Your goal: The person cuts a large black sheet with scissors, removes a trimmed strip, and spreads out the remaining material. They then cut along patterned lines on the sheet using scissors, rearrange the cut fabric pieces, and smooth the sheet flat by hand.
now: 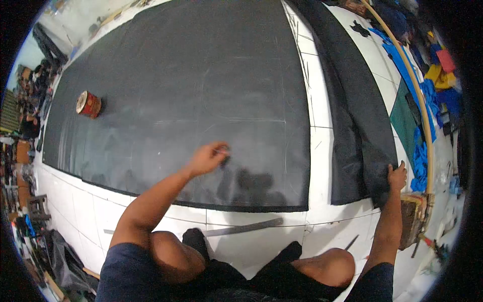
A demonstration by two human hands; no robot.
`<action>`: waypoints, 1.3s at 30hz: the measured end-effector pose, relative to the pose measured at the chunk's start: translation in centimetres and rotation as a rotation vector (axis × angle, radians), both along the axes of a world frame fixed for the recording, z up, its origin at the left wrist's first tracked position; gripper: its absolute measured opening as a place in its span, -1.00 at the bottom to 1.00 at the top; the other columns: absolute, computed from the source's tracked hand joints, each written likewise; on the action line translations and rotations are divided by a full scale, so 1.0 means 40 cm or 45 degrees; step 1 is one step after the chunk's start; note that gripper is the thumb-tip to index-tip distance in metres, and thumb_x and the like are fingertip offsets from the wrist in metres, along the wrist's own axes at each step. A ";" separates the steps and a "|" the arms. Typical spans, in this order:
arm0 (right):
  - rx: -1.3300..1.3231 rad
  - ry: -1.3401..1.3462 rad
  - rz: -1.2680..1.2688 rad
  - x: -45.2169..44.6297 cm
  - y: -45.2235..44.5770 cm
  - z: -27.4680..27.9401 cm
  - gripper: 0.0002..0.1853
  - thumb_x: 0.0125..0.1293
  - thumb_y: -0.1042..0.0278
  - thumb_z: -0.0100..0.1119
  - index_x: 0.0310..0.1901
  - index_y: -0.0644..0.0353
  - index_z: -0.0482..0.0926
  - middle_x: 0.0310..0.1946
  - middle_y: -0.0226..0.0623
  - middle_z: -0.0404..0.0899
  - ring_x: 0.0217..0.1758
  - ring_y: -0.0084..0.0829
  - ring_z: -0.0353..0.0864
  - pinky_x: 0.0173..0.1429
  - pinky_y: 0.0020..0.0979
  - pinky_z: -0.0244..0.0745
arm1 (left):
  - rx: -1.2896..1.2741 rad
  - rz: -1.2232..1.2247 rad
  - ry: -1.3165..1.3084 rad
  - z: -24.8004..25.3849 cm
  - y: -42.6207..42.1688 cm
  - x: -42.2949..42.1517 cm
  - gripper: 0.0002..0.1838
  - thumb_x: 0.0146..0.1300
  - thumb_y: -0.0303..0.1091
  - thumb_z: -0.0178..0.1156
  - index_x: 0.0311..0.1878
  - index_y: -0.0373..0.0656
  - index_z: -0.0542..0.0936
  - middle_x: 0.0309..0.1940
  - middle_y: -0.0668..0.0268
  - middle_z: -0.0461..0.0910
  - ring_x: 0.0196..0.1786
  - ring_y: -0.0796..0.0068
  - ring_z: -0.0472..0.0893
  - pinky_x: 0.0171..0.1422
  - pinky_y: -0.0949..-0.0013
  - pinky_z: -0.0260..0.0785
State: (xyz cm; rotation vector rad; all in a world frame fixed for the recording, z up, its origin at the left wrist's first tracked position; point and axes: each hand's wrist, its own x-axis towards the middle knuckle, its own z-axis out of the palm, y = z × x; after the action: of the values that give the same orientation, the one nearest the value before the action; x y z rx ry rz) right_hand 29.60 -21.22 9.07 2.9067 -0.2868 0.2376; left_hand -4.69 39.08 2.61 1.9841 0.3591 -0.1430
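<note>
- Sheet (176, 85): black, large, smooth, faintly scratched; lies flat on the white tiled floor (320, 105), before the person's knees.
- Strip (354, 75): black, long, creased toward its near end; lies to the right of the sheet, a band of bare tile between them.
- Left hand (210, 157): over the near part of the sheet, arm stretched forward; fingers curled and blurred; cannot tell whether they hold anything, nor whether they touch the sheet.
- Right hand (397, 177): at the strip's right edge, near its close corner, touching it; fingers bent; cannot tell whether they grip the edge or merely press it.
- Tin (89, 104): red, round, pale top; stands on the sheet's left part, well apart from both hands.
- Bar (246, 228): grey, flat, narrow; on the floor between the sheet's near edge and the person.
- Pole (420, 100): tan, curved in this view; right of the strip; blue cloth (420, 176) and green cloth (402, 121) beside it.
</note>
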 end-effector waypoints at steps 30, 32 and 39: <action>-1.904 2.017 1.847 -1.392 1.088 0.824 -0.40 0.33 -0.08 0.04 0.18 0.28 0.40 0.08 0.14 0.48 0.19 0.11 0.44 0.26 -0.06 0.34 | -1.035 2.151 1.088 1.037 -0.793 -1.162 -0.18 0.16 0.06 0.14 0.38 -0.23 0.18 0.33 -0.16 0.12 0.41 -0.13 0.12 0.43 -0.22 -0.02; -1.920 2.163 2.087 -1.520 1.193 0.823 -0.38 0.29 -0.12 0.07 0.13 0.32 0.46 0.01 0.13 0.55 0.14 0.06 0.49 0.20 -0.12 0.39 | -1.070 2.193 1.052 1.038 -0.772 -1.176 -0.22 0.16 0.03 0.14 0.36 -0.21 0.21 0.33 -0.16 0.12 0.41 -0.13 0.12 0.42 -0.22 -0.02; -1.522 1.874 2.897 -2.103 1.440 0.922 -0.56 0.27 0.03 0.17 -0.06 0.30 0.50 -0.17 0.04 0.60 -0.08 0.04 0.59 -0.03 -0.10 0.49 | -0.916 2.736 0.782 1.031 -0.667 -1.306 -0.53 0.09 -0.12 0.19 -0.02 -0.26 0.56 0.09 -0.15 0.40 0.18 -0.14 0.40 0.27 -0.05 0.29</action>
State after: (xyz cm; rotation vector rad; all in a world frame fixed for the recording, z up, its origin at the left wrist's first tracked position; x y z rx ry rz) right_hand -54.52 36.40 45.95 0.4074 2.1085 -0.9170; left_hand -56.92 12.39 43.86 0.0737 2.1501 0.4496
